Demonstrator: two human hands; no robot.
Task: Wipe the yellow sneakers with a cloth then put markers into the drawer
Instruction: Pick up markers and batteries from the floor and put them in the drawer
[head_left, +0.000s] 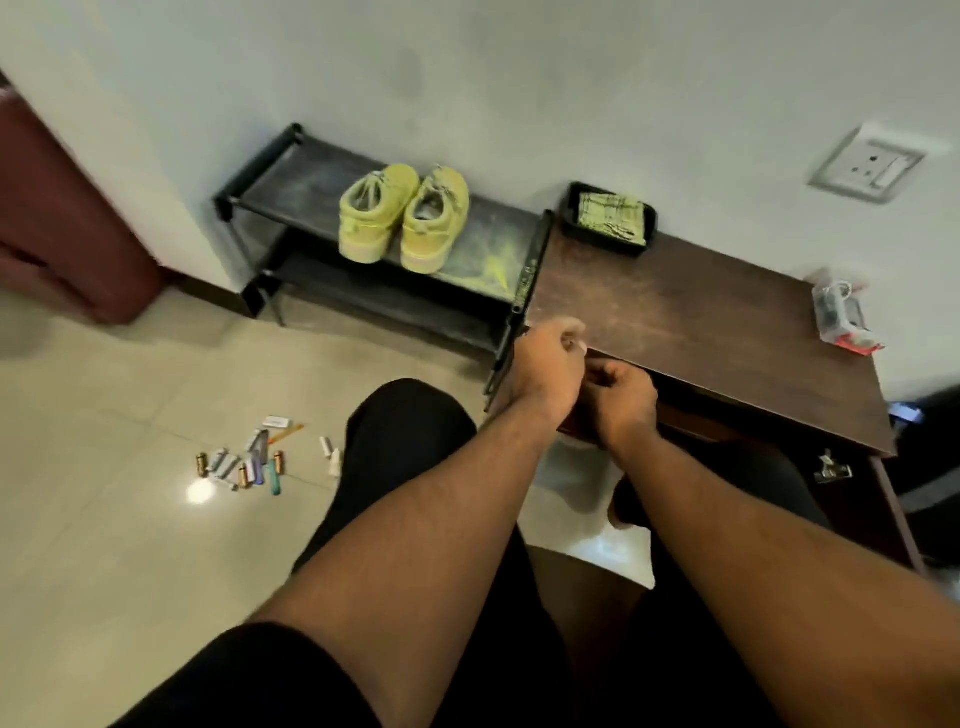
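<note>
We've got both hands at the front edge of the desk (701, 322), left hand (550, 358) curled w/ sth small & pale pinched at the fingertips, right hand (621, 400) curled just under the desktop, prob. on the drawer (670, 410); we should pull it straight & wide enough before fetching the markers (249, 460), which lie on the floor well to the left. Yellow sneakers (402, 218) sit on the rack (291, 171), cloth (610, 215) in its black tray (569, 208). Can't tell what the left hand pinches, whether the right hand holds a handle, or how far the drawer is out: our arms & the desktop cover it.

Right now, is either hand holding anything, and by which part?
Cannot be told for sure. Both hands are curled at the front edge of the table; the left hand shows a small pale bit at its fingertips, too blurred to name. The right hand hides its grip.
</note>
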